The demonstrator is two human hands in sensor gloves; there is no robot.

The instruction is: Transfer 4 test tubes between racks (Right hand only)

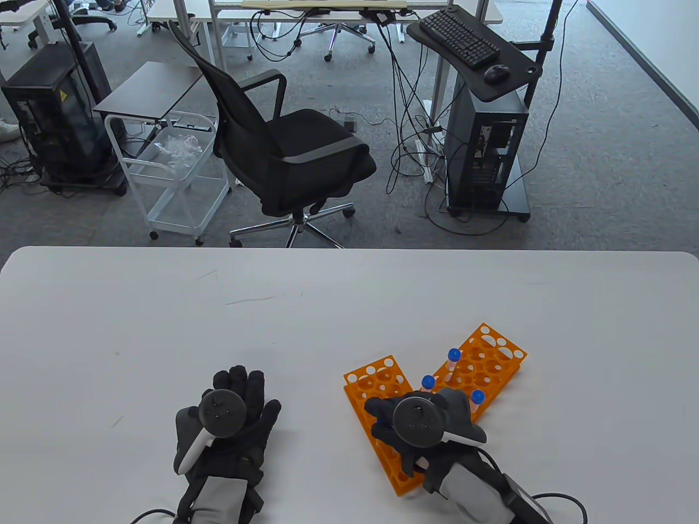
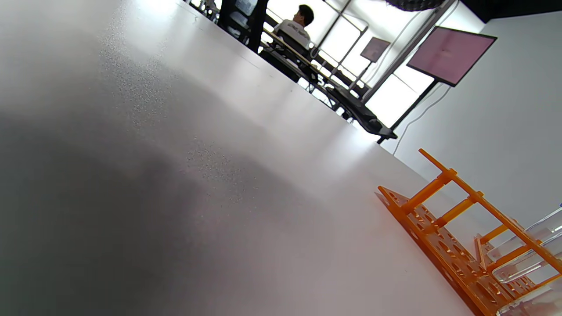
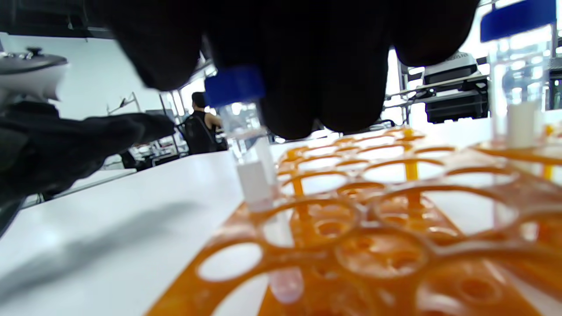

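Blue-capped test tube point(image 3: 246, 145) stands in a hole of the near orange rack point(image 1: 377, 415), right under the right hand point(image 1: 423, 431); whether the fingers point(image 3: 307, 66) pinch its cap or only hover, I cannot tell. Two more tubes point(image 1: 452, 364) stand in the second rack point(image 1: 491, 360), just right and farther back. Left hand point(image 1: 226, 431) rests flat on the white desk point(image 1: 349, 305), fingers spread apart, well left of both racks

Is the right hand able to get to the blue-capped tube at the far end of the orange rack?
Probably yes. The right hand hovers over the near orange rack; the blue-capped clear tube stands just beyond, top uncovered.
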